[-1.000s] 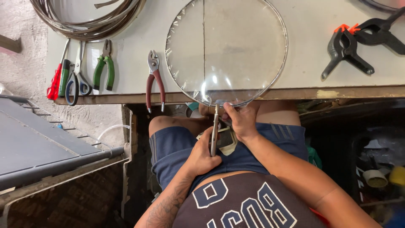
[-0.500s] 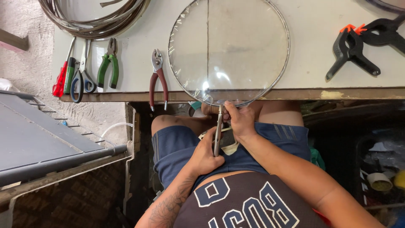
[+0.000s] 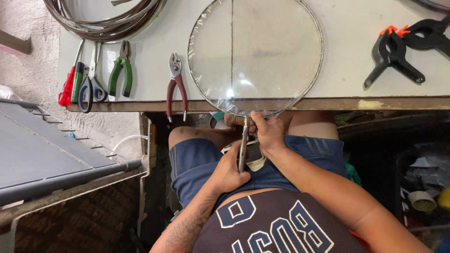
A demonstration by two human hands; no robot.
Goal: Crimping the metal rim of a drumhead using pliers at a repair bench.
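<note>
In the head view, the person sits at the edge of a pale surface (image 3: 356, 28), knees under it, and both hands work just below its front lip. The left hand (image 3: 229, 171) is closed in a full grip around the lower handles of a slim metal pliers-like tool (image 3: 243, 143), which stands nearly upright, its top end reaching the near edge of a round wire hoop covered with clear film (image 3: 255, 56). The right hand (image 3: 268, 133) is curled shut just beside the tool's upper part, fingers pinched at the hoop's bottom rim where the film is gathered; whether they hold the rim itself or only the film there cannot be told.

The hoop lies flat on the surface, its near arc hanging slightly over the front edge, above the person's lap. A straight seam runs up through the film left of centre.

To the left of the hoop, red-handled slip-joint pliers (image 3: 176, 84) lie with their handles overhanging the edge. Further left lie green-handled pliers (image 3: 120, 70), blue-handled scissors (image 3: 90, 82) and a red-and-green screwdriver (image 3: 70, 82), close together. Coiled metal hoops (image 3: 103, 21) sit at the top left. At the right, well apart from the hands, lie black spring clamps with orange tips (image 3: 398, 51).
</note>
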